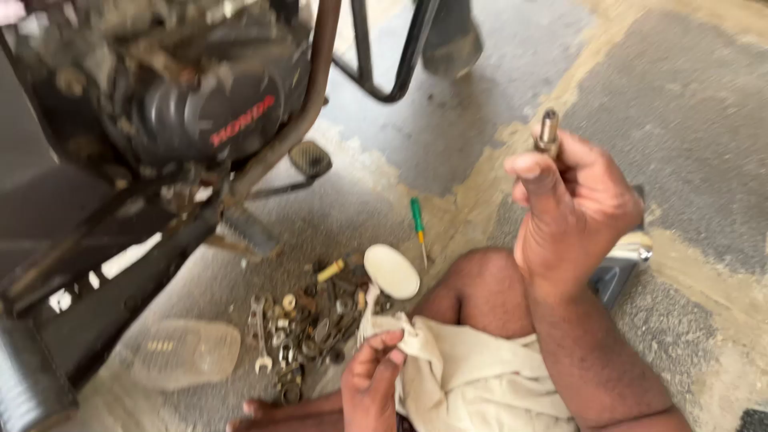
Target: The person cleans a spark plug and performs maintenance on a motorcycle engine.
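Your right hand (572,212) grips a small metal spark plug (547,133) upright at right of centre — fingers wrapped round its base. Your left hand (372,384), bottom centre, pinches a pale rag (416,340) beside the pile of nuts and spanners (308,320).

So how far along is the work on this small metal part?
Done: the part is off the floor, pinched upright in the right hand. In hand: the left hand grips a pale rag at the knee, apart from the part. Left: nuts and a wrench lie loose by the engine; a green screwdriver lies unused.
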